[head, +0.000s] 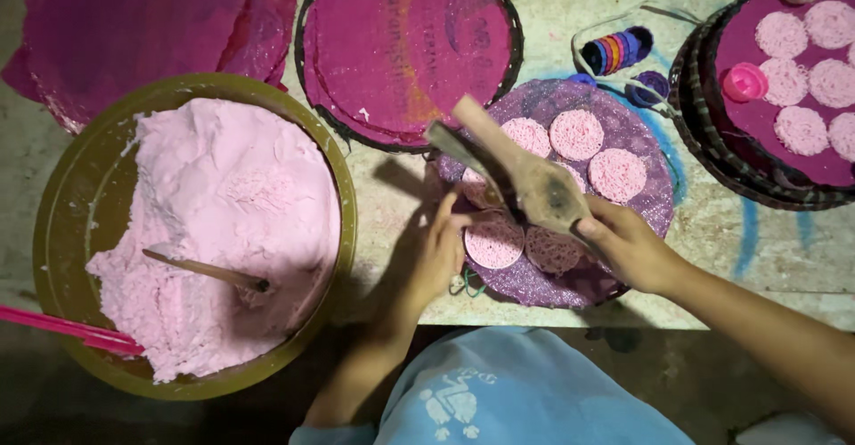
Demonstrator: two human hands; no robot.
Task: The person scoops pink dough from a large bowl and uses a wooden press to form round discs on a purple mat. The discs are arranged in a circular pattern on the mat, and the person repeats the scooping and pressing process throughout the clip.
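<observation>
the right hand (628, 247) is gripping the end of a wooden press (525, 173), fingers clenched round its handle, and holding it tilted above the purple round mat (641, 142), which is lying on the stone slab (552, 26). the left hand (441, 253) is resting at the near edge of that mat, fingers curled against the lower part of the press; whether it is actually clasping the tool or only steadying it is hard to tell, since the wood is hiding the fingertips. pink lacy discs (576, 133) are sitting on the mat in a loose ring, some touching, with one (494, 242) lying just under the press. to the left a big green bowl (62, 231) is holding a mound of pink dough (223, 222) with a wooden spoon (209, 271) stuck in it (a pink stick is leaning on the rim too). a finished tray of discs (757, 115) is sitting at the far right, and spare magenta mats (401, 44) are lying at the top. to do this step well, the press is probably best kept level over a bare patch of mat, with both hands pressing evenly, so each new disc is landing beside its neighbours rather than on them.
</observation>
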